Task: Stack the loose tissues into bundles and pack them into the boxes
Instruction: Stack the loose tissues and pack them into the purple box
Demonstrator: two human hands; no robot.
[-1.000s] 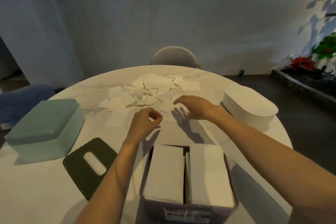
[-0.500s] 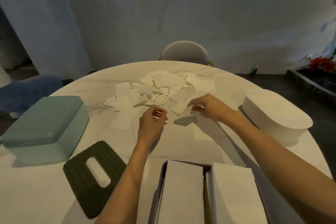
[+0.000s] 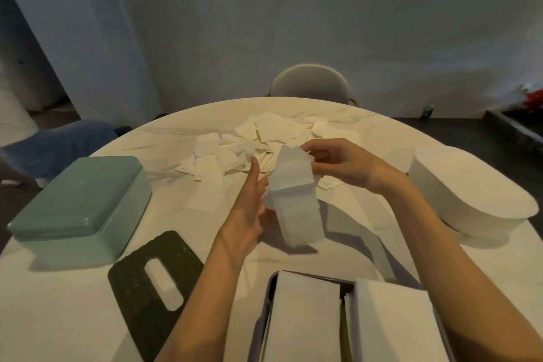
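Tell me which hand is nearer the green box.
Left. The left hand is at the tissue bundle, just right of the green box; the right hand pinches the bundle's far top, beyond it.

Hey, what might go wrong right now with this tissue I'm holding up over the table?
1. The right hand pinches only the top edge of the long tissue, so thin paper may tear or slip free.
2. The left hand merely steadies its side with straight fingers; the dangling end might fold crookedly.
3. The purple box already looks filled by two bundles, so adding more may crumple them.
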